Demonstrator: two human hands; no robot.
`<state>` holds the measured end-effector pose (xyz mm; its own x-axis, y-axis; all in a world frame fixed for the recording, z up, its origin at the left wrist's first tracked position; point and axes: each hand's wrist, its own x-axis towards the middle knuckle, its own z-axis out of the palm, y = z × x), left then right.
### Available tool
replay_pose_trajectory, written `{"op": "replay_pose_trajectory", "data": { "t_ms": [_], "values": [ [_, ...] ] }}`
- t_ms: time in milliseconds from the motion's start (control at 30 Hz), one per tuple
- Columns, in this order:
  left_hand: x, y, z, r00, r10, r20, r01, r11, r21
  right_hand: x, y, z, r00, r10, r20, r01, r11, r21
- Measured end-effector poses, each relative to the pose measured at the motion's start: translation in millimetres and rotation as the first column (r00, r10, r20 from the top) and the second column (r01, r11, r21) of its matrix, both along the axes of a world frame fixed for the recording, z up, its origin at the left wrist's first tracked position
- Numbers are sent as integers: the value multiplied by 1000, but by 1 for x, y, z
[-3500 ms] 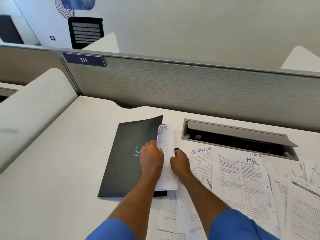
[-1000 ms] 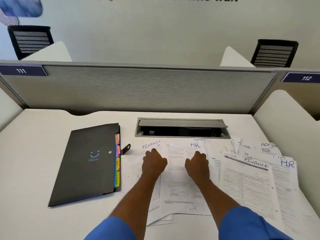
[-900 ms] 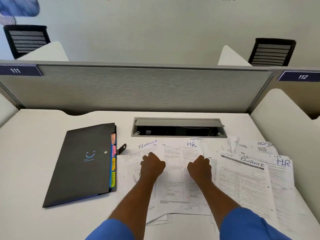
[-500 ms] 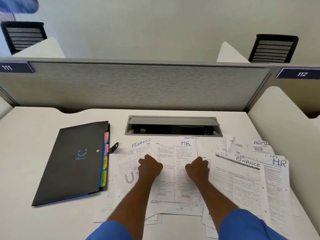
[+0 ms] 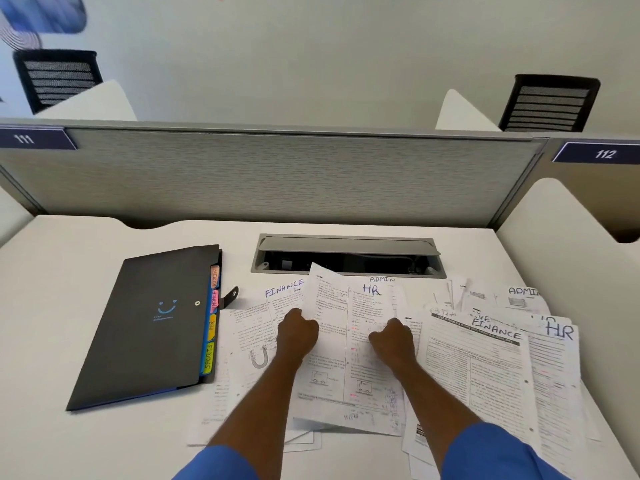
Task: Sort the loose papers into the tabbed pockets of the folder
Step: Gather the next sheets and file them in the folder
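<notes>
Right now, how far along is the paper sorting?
Done: unclear; the folder lies closed on the left, its contents hidden. In hand: the left hand and right hand grip the HR sheet, its far left corner lifted. Left: a FINANCE sheet beside it and the overlapping pile on the right marked FINANCE, HR, ADMIN.

One view only: the head camera, worn by the person, set above the near edge of the desk (image 5: 69,271). The axis points forward and down, toward 12 o'clock. The lens is wide-angle, and straight edges bow near the frame borders. Range is close: both forearms enter at 6 o'clock, and the left hand (image 5: 298,329) and right hand (image 5: 393,337) sit just below frame centre. The folder (image 5: 149,327) lies at 9 o'clock of the hands, and the loose papers (image 5: 485,358) spread from centre toward 4 o'clock. The partition (image 5: 277,174) crosses the frame at 12 o'clock, with the wall (image 5: 311,64) above it.
</notes>
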<state>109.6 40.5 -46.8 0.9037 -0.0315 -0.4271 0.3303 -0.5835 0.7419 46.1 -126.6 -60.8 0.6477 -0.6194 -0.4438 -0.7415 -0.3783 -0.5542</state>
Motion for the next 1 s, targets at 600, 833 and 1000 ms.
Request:
{"op": "replay_pose_trajectory", "data": {
  "t_ms": [600,833,1000],
  "values": [
    [19,60,15,993,116,4,-110,953,-284,11,17,21,959,-193,208,58,850,524],
    [28,95,14,977,194,85,-174,964,-201,28,43,22,936,-196,293,-41,765,643],
    [37,117,16,973,171,154,-169,985,-24,40,60,24,921,-206,332,-74,743,665]
  ]
}}
